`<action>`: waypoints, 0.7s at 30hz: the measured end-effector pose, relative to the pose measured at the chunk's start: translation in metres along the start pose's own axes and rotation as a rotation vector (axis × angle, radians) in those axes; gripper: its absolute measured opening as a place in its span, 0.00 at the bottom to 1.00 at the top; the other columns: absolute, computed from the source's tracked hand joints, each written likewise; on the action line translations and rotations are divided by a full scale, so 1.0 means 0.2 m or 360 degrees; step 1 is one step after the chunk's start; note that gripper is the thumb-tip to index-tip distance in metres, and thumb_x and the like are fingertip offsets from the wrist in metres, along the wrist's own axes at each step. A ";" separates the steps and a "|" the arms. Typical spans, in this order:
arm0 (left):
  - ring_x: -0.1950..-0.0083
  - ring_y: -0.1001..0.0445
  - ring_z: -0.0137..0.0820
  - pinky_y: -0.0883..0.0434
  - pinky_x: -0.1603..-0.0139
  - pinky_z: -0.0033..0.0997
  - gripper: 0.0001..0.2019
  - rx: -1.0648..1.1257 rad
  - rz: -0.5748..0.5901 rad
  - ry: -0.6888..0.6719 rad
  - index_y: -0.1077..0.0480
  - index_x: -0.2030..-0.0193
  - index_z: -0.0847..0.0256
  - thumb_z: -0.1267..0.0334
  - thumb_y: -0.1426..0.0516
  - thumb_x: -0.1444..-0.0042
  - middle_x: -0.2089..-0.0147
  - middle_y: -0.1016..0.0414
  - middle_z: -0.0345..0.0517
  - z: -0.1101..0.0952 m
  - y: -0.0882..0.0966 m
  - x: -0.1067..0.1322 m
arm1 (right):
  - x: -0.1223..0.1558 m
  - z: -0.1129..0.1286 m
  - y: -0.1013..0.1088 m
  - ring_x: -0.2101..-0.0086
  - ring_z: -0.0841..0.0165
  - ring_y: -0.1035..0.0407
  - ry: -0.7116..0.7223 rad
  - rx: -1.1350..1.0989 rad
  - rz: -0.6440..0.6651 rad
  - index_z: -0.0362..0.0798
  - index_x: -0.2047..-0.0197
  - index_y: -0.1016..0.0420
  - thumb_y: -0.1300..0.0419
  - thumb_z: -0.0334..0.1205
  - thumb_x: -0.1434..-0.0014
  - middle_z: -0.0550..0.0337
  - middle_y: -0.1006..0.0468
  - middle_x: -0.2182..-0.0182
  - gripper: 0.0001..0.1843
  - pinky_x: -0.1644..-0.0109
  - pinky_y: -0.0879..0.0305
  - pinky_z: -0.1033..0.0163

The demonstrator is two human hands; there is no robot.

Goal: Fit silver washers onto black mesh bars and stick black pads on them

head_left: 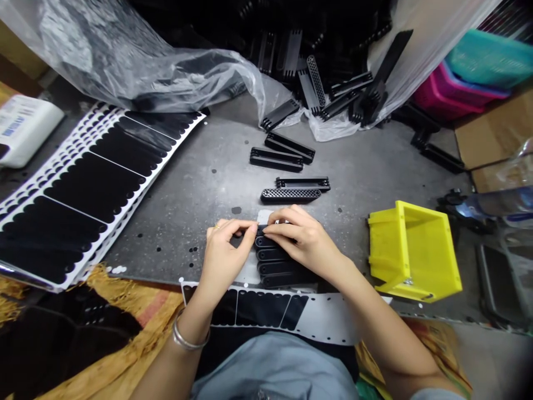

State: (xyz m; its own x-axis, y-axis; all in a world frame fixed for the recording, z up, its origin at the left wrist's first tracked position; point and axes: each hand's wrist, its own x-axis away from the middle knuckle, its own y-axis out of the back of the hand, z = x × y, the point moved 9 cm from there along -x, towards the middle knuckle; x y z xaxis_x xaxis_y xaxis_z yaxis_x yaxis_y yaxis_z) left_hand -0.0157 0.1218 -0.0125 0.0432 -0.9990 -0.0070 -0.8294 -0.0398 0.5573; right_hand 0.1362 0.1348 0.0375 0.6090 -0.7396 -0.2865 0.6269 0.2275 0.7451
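Several black plastic bars (275, 266) with rounded ends lie side by side in a row at the front of the grey table, on something pale. At the far end of this row, my left hand (228, 244) has its thumb and forefinger pinched together at the bar's left tip. My right hand (306, 239) reaches in from the right, its fingers closed over the same bar. Whatever thin piece the fingertips hold is too small to make out. A sheet of black stickers (264, 308) on white backing lies at the table's front edge, partly covered by my forearms.
Loose black bars (290, 195) lie beyond my hands; more spill from a clear plastic bag (208, 72) at the back. Stacked sticker sheets (95, 172) cover the left. A yellow bin (385, 250) stands right, near a bottle (499, 203) and a dark phone-like slab (499, 283).
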 end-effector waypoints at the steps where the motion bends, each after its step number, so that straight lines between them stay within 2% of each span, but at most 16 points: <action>1: 0.57 0.23 0.36 0.36 0.46 0.43 0.08 -0.0002 -0.0004 0.0003 0.20 0.62 0.52 0.57 0.41 0.34 0.61 0.15 0.38 0.00 0.00 0.00 | 0.00 0.00 0.00 0.59 0.64 0.29 -0.0006 -0.0003 0.0002 0.50 0.53 0.17 0.43 0.36 0.27 0.53 0.19 0.57 0.11 0.51 0.29 0.53; 7: 0.59 0.25 0.35 0.38 0.46 0.42 0.09 -0.0005 0.0001 0.0000 0.21 0.65 0.53 0.57 0.40 0.35 0.64 0.18 0.37 0.01 0.00 -0.01 | -0.01 0.01 -0.01 0.59 0.64 0.29 0.0011 0.0013 -0.0030 0.47 0.54 0.17 0.42 0.35 0.28 0.52 0.19 0.58 0.10 0.52 0.28 0.55; 10: 0.59 0.25 0.35 0.38 0.47 0.41 0.09 -0.0003 0.0002 0.0002 0.21 0.65 0.54 0.57 0.40 0.35 0.64 0.18 0.37 0.01 0.00 -0.01 | 0.04 0.02 0.04 0.55 0.62 0.28 -0.0026 0.0079 0.0006 0.47 0.52 0.17 0.40 0.38 0.29 0.50 0.19 0.53 0.10 0.50 0.27 0.54; 13: 0.59 0.25 0.35 0.38 0.46 0.42 0.09 -0.0002 -0.0005 0.0002 0.21 0.64 0.53 0.57 0.40 0.35 0.64 0.18 0.37 0.01 0.00 -0.01 | 0.14 -0.07 0.15 0.53 0.62 0.26 -0.0255 0.0110 -0.0051 0.49 0.49 0.18 0.38 0.39 0.30 0.50 0.20 0.53 0.10 0.48 0.27 0.54; 16: 0.59 0.25 0.35 0.38 0.46 0.42 0.09 0.0005 -0.0015 0.0005 0.21 0.65 0.53 0.56 0.40 0.35 0.64 0.18 0.37 0.02 0.00 -0.01 | 0.24 -0.19 0.26 0.60 0.66 0.24 -0.0467 -0.0038 -0.0190 0.50 0.54 0.18 0.38 0.37 0.30 0.56 0.19 0.60 0.06 0.53 0.27 0.59; 21: 0.61 0.26 0.35 0.36 0.46 0.42 0.09 -0.0035 -0.0024 -0.0016 0.19 0.63 0.53 0.54 0.40 0.36 0.66 0.19 0.38 0.02 0.00 -0.02 | 0.29 -0.26 0.27 0.64 0.68 0.24 -0.0524 -0.0252 -0.0257 0.49 0.59 0.17 0.36 0.37 0.33 0.59 0.17 0.64 0.06 0.59 0.27 0.61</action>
State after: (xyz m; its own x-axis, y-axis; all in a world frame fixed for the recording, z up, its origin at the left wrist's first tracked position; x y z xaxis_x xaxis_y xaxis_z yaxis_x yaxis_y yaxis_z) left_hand -0.0181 0.1251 -0.0152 0.0500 -0.9985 -0.0241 -0.8163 -0.0548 0.5751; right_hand 0.2304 0.1372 0.0300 0.3243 -0.9314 -0.1652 0.7848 0.1674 0.5967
